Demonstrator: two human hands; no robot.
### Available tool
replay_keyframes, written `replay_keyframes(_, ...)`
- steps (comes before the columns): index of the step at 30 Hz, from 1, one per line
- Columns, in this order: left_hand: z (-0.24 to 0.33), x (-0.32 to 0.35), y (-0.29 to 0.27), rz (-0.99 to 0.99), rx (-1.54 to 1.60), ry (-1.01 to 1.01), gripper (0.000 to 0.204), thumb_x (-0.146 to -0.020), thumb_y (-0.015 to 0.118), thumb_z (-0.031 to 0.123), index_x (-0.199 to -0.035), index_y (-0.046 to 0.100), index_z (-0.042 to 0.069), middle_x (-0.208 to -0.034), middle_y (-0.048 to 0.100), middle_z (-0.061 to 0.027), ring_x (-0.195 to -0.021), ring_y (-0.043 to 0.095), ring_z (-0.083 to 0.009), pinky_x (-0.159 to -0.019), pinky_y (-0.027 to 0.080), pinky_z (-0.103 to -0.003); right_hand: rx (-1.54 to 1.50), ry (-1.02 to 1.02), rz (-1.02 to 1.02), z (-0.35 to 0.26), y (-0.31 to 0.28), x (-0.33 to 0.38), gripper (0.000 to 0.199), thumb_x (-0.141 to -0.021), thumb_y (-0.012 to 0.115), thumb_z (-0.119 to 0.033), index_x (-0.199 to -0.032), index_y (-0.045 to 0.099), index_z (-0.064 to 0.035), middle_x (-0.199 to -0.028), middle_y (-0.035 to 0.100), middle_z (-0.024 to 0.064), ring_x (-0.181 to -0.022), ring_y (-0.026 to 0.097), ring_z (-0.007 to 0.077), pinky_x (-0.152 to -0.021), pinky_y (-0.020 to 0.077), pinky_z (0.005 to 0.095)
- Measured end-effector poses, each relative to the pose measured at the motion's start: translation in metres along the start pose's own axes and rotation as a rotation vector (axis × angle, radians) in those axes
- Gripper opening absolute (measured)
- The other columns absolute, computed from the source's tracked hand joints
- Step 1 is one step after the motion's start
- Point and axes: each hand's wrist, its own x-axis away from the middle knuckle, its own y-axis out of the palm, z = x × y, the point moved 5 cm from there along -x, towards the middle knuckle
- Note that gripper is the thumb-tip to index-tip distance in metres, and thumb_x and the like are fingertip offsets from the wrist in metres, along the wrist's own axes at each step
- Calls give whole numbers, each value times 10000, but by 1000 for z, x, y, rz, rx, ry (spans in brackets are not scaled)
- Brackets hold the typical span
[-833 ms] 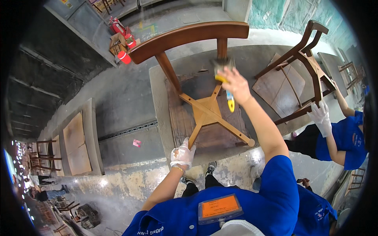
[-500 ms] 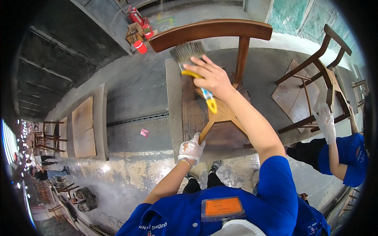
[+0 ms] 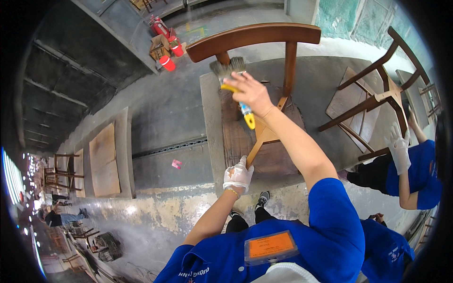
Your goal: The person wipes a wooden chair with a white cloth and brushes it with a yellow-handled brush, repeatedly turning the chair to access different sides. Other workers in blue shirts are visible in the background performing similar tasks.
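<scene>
A brown wooden chair frame [image 3: 257,38] stands on the table in front of me, its curved backrest at the far side and a bare, lighter seat frame nearer. My right hand [image 3: 253,96], ungloved, is wrapped round a wide paintbrush [image 3: 227,68] with a yellow and blue handle. The brush's grey bristles lie against the left back post, just under the backrest. In a white glove, my left hand [image 3: 238,176] grips the near end of the chair's seat frame. Part of the seat frame is hidden behind my right forearm.
Worn brown cardboard [image 3: 273,158] lies under the chair on the grey table [image 3: 211,118]. At right, a co-worker's gloved hand [image 3: 399,146] is at another chair [image 3: 377,100]. A second table with cardboard [image 3: 104,160] stands left. Red buckets [image 3: 167,63] sit on the floor beyond.
The brush in my right hand has moved from the backrest's lower edge down to the left back post. My left hand keeps its grip. The co-worker's chair has been turned.
</scene>
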Motion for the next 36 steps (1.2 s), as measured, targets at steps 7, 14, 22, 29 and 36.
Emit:
replay_keyframes(7,2,3,2,4,69,-80,557,-974,680,406,-1442,616,111,-1064,794,-200,-999,770,-388,-937,585,-486,-99,260,-488,-54,21,102,196,-861,731,-171,-1049,774,-211,-1481,667,31,-1417,597,291,-1222,437,531)
replay_keyframes(14,7,27,-2,-175,-5,-227,607,-842,758,385,-1369,651,104,-1269,714,-268,-1158,725,-427,-1025,571,-502,-615,1061,386,-141,-155,210,218,-804,743,155,-850,758,-58,-1317,749,208,-1290,694,287,-1101,522,411)
replay_keyframes(22,-7,28,-86,-235,59,-40,523,-724,878,356,-1121,746,43,-810,752,-109,-684,698,-202,-644,537,-373,-800,1363,1398,-161,-326,320,105,-993,726,-37,-995,646,-106,-1412,657,152,-1205,677,251,-986,574,433)
replay_keyframes(29,14,-19,-149,-47,211,-14,578,-707,802,232,-1255,752,55,-796,750,-69,-738,687,-170,-667,517,-334,-1138,1344,1601,-98,-231,326,186,-953,753,-6,-1028,634,-128,-1114,708,82,-1054,716,267,-915,593,467)
replay_keyframes(36,23,-23,-145,0,229,-12,569,-719,846,261,-1241,763,51,-839,780,-54,-739,712,-171,-704,541,-320,-604,1987,1601,-205,-203,530,261,-889,764,8,-1029,653,-182,-1024,716,34,-932,724,237,-749,596,408)
